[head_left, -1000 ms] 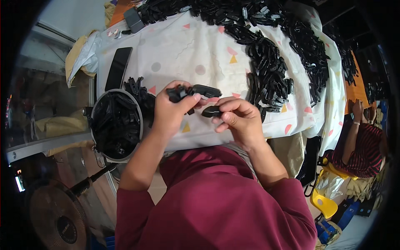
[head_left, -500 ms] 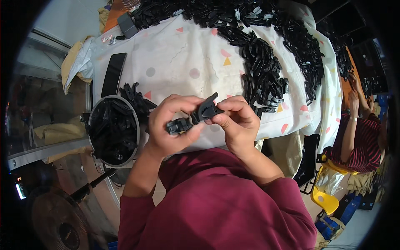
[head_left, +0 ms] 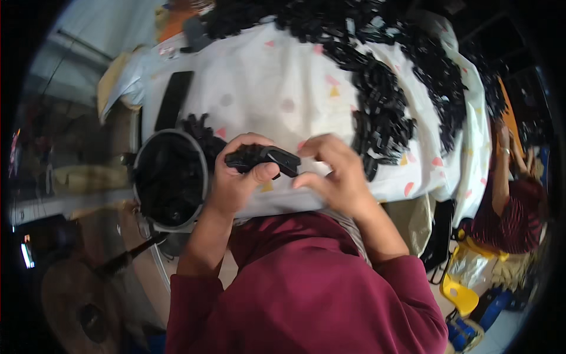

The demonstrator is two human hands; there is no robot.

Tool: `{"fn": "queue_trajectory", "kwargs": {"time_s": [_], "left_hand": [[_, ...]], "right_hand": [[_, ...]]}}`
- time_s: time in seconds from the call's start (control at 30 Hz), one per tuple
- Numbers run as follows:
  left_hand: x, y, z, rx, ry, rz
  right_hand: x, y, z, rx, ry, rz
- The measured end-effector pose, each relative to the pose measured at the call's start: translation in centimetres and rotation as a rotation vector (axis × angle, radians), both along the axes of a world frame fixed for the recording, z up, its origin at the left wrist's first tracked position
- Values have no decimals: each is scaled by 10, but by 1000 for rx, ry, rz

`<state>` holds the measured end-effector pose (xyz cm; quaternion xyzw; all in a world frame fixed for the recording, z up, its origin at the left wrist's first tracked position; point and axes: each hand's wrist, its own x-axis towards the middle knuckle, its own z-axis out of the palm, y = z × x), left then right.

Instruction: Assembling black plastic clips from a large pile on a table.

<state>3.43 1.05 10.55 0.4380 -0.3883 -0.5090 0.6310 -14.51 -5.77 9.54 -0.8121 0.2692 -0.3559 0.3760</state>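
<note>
My left hand (head_left: 233,186) is closed around a long, black plastic part (head_left: 282,158) above the near edge of the table. The part lies roughly level, its angular end pointing right and a slot-like recess showing on its face; its exact kind I cannot make out. Beside that end, my right hand (head_left: 341,174) has thumb and forefinger spread apart, with nothing held between them. A small heap of black plastic parts (head_left: 203,133) lies just beyond my left hand. To the left stands a round container (head_left: 207,172) with a grey rim, holding more black parts.
A dark phone (head_left: 175,100) lies at the table's left. Long piles of black parts (head_left: 380,109) run along the right and far side of the patterned tablecloth (head_left: 253,76). A fan (head_left: 88,307) stands at lower left. Another person (head_left: 513,200) sits at right near a yellow chair (head_left: 460,295).
My right hand has let go of the part and opened. In my left hand the part has turned to lie level. The whole view has shifted slightly and is blurred.
</note>
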Motion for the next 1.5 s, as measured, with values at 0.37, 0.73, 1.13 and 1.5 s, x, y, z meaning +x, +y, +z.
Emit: {"fn": "queue_trajectory", "kwargs": {"time_s": [0.37, 0.73, 1.13, 1.5], "left_hand": [[126, 73, 11, 323, -1395, 671], [114, 82, 9, 150, -1748, 495], [108, 96, -17, -40, -1730, 578], [88, 78, 10, -285, -1865, 506]], "right_hand": [[-47, -57, -60, -294, 968, -565], [30, -8, -28, 123, 364, -148], [178, 29, -35, 1154, 79, 210], [137, 25, -13, 1278, -324, 172]]}}
